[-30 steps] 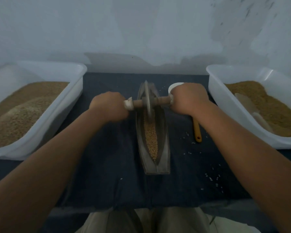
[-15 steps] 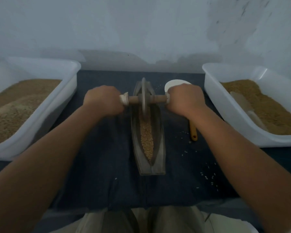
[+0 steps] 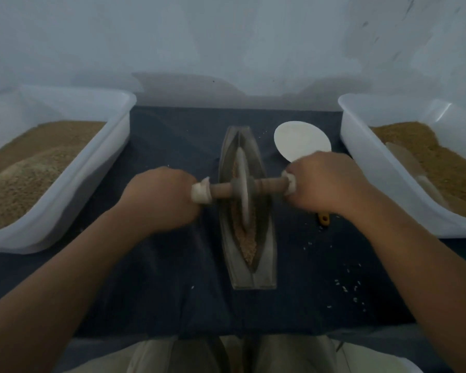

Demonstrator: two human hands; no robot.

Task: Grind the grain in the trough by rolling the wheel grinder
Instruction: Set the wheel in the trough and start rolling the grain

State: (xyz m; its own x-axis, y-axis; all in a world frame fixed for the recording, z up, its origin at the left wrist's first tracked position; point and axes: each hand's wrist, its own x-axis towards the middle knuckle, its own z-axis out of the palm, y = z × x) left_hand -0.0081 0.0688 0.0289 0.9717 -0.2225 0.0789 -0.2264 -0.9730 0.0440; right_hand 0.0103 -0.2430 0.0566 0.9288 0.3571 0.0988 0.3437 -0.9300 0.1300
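If one fist pushes harder than the other, the wheel grinder (image 3: 243, 188) could skew, ride up the trough (image 3: 267, 254) wall & spit grain (image 3: 249, 243) onto the worktop (image 3: 172, 278), where stray kernels (image 3: 346, 285) already lie. Left hand (image 3: 162, 200) & right hand (image 3: 323, 184) each curl tight round an axle end. Trough sits mid-worktop, long axis front edge to back edge; axle lies crosswise, wheel approx. mid-length.

The left hand (image 3: 163, 201) and right hand (image 3: 324, 184) each grip one end of the wheel grinder (image 3: 243, 187) axle. The wheel stands upright in the grain (image 3: 246, 242) inside the boat-shaped trough (image 3: 267, 254), near its middle. A white tub (image 3: 73, 189) of grain stands on either side.
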